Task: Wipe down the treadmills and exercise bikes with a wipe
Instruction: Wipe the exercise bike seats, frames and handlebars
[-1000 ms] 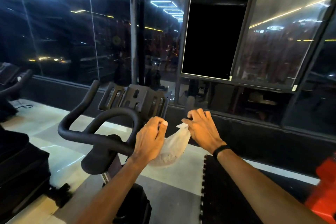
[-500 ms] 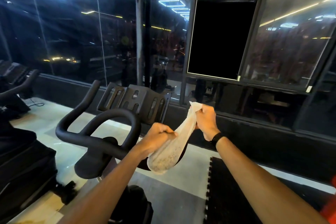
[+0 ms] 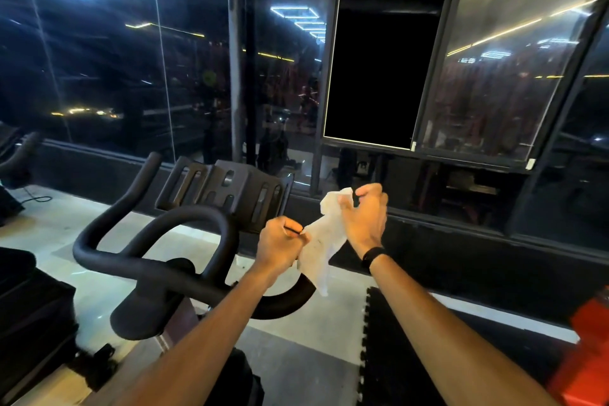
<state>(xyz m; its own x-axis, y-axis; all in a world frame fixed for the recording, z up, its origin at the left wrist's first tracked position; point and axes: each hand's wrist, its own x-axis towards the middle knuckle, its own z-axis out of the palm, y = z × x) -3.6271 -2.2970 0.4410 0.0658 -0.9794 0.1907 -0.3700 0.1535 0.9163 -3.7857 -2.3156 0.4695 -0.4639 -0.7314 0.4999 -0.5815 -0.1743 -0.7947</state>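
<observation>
The wipe [image 3: 321,241] is held in the air between both hands, above the right end of the exercise bike handlebar [image 3: 158,269] and not touching it. Its upper end is pinched by the curled fingers of the right hand [image 3: 364,216]; its middle is gripped by the closed left hand [image 3: 280,242], and the lower end hangs free. Compared with half a second earlier, the wipe is seen bunched narrower, the hands are closer together, and the right hand's fingers are more open at the top. A black wristband [image 3: 372,255] is worn on the right wrist.
</observation>
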